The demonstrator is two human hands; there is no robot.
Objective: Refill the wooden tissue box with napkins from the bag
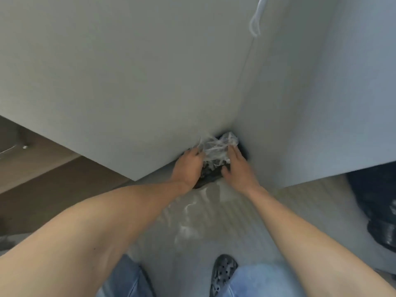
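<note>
While both bare arms reach down toward the floor (214,215), the left hand (188,166) and the right hand (240,168) meet at a crumpled clear plastic bag (218,146) that sits in the corner where two pale grey panels come together. The left fingers (196,154) are curled loosely against the left side of the plastic, their tips pressed into its folds, so they look partly closed on it, though how firm the hold is cannot be told. The right fingers (233,152) lie nearly straight and close together, flat against the right side of the bag, with the thumb (225,173) spread below near a dark object (211,175) under the plastic; what that dark thing is cannot be made out. The bag's contents are blurred, and no napkins can be picked out inside it. The large panel (128,82) on the left hangs over the hands and hides whatever lies behind the bag, and the second panel (321,103) closes in from the right. A white cord (256,22) loops down along the seam high up. On the floor to the far right sits a dark, shiny bundle (377,211). At the bottom edge are blue jeans (257,281) and one dark perforated shoe (222,273).
</note>
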